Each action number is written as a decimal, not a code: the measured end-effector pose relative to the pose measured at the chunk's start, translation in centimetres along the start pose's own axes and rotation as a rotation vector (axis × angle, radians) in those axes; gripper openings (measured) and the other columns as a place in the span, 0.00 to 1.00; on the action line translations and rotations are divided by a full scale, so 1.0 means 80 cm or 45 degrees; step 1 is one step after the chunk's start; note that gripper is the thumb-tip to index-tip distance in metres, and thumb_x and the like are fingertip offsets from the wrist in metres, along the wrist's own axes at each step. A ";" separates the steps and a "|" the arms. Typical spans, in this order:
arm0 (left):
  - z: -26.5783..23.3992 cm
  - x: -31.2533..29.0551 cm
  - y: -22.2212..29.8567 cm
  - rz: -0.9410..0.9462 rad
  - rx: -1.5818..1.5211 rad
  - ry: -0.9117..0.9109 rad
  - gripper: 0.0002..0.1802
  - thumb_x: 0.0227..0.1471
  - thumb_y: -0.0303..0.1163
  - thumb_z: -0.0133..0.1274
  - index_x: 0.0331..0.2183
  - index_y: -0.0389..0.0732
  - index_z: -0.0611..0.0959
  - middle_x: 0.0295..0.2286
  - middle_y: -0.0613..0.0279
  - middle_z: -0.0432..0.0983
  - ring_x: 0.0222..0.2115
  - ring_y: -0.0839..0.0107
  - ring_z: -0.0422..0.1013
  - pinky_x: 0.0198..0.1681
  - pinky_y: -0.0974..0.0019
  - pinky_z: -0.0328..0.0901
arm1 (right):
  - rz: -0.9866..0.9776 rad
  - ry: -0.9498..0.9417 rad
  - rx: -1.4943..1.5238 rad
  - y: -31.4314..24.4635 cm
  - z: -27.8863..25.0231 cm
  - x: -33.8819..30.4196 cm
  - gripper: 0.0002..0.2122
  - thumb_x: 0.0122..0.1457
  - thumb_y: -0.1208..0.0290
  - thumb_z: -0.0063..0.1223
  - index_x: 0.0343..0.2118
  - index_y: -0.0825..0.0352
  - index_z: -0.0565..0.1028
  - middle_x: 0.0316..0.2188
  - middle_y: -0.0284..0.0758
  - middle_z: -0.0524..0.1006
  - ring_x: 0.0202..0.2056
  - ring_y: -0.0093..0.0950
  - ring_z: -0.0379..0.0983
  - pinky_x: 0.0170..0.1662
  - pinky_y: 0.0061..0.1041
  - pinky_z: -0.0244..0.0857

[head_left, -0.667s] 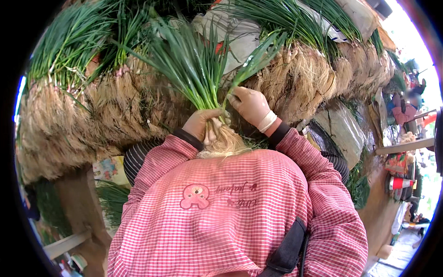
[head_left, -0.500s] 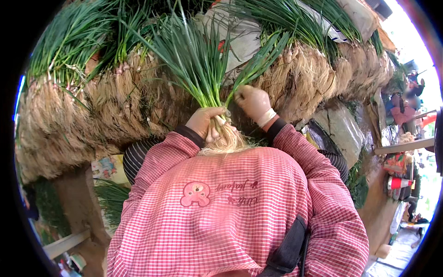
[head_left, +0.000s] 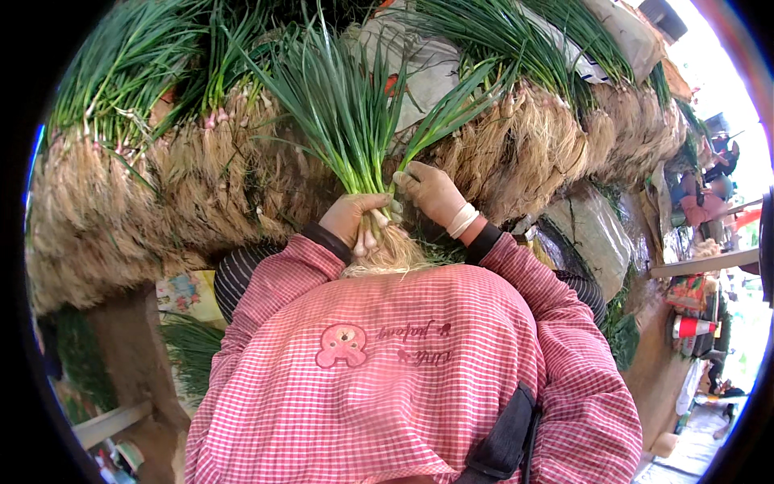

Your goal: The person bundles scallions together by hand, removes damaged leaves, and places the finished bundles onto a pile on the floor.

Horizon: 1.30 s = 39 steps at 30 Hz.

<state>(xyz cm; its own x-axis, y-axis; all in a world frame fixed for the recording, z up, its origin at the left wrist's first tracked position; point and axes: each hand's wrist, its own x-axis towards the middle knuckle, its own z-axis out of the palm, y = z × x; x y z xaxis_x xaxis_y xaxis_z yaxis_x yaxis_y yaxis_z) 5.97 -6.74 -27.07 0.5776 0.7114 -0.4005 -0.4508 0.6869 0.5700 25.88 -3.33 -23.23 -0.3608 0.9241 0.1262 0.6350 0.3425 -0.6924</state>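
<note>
My left hand is closed around a bunch of spring onions, just above their pale bulbs. The green leaves fan upward and away from me, and the tan roots hang by my chest. My right hand, in a thin pale glove with a white band at the wrist, pinches the stems on the right side of the bunch. Those stems lean apart from the main fan. The fingertips of both hands nearly meet at the stems.
A long heap of spring onions, with matted roots toward me, runs across the far side. A pale sack lies among the leaves. Plastic sheeting is to the right. Farther right are a person and a red-and-white cone.
My right hand has moved down and left, closer to my left hand, and its fingers now grip lower on the stems. My left hand keeps its hold on the bunch.
</note>
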 end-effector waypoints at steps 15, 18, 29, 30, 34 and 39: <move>0.006 -0.028 0.022 0.038 -0.356 -0.378 0.12 0.52 0.35 0.54 0.34 0.36 0.76 0.27 0.59 0.75 0.30 0.63 0.73 0.38 0.57 0.69 | 0.231 -0.050 0.674 0.029 -0.001 0.053 0.10 0.61 0.70 0.49 0.39 0.70 0.75 0.28 0.34 0.76 0.25 0.21 0.71 0.31 0.23 0.68; 0.014 -0.031 0.019 0.058 -0.352 -0.350 0.14 0.53 0.35 0.53 0.36 0.33 0.77 0.27 0.56 0.75 0.31 0.62 0.73 0.40 0.56 0.69 | -0.008 -0.168 0.647 0.029 0.025 0.084 0.10 0.61 0.69 0.52 0.42 0.68 0.75 0.30 0.29 0.77 0.27 0.18 0.70 0.31 0.20 0.66; 0.011 -0.036 0.017 0.120 -0.321 -0.242 0.18 0.54 0.33 0.51 0.43 0.31 0.76 0.36 0.52 0.78 0.34 0.60 0.76 0.41 0.53 0.72 | -0.040 -0.456 0.781 0.016 -0.007 0.005 0.24 0.57 0.73 0.49 0.58 0.70 0.64 0.49 0.37 0.74 0.48 0.26 0.68 0.55 0.25 0.60; 0.012 -0.037 0.018 0.083 -0.288 -0.257 0.19 0.54 0.33 0.51 0.44 0.30 0.76 0.37 0.51 0.78 0.35 0.59 0.76 0.42 0.53 0.72 | -0.216 -0.495 0.739 -0.007 -0.014 0.008 0.26 0.59 0.71 0.49 0.60 0.70 0.60 0.50 0.36 0.72 0.49 0.24 0.65 0.55 0.23 0.58; 0.018 -0.036 0.020 0.120 -0.230 -0.202 0.23 0.53 0.34 0.52 0.47 0.29 0.75 0.37 0.51 0.78 0.36 0.61 0.76 0.43 0.54 0.73 | -0.028 -0.482 0.523 -0.030 -0.013 0.006 0.17 0.63 0.66 0.47 0.52 0.70 0.69 0.38 0.38 0.78 0.40 0.26 0.71 0.46 0.26 0.65; 0.020 -0.036 0.025 0.114 -0.210 -0.250 0.23 0.53 0.36 0.53 0.46 0.30 0.74 0.37 0.52 0.78 0.37 0.62 0.76 0.43 0.55 0.72 | -0.005 -0.288 0.682 -0.040 -0.005 0.002 0.15 0.62 0.68 0.51 0.48 0.70 0.72 0.39 0.33 0.77 0.39 0.22 0.70 0.45 0.25 0.65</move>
<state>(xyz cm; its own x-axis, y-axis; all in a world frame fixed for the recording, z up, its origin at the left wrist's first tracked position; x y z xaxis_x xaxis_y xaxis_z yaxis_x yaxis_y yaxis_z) 4.48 -7.65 -23.61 0.6442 0.7388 -0.1977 -0.6016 0.6491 0.4656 24.11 -4.23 -20.73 -0.5369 0.8435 0.0155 0.2205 0.1580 -0.9625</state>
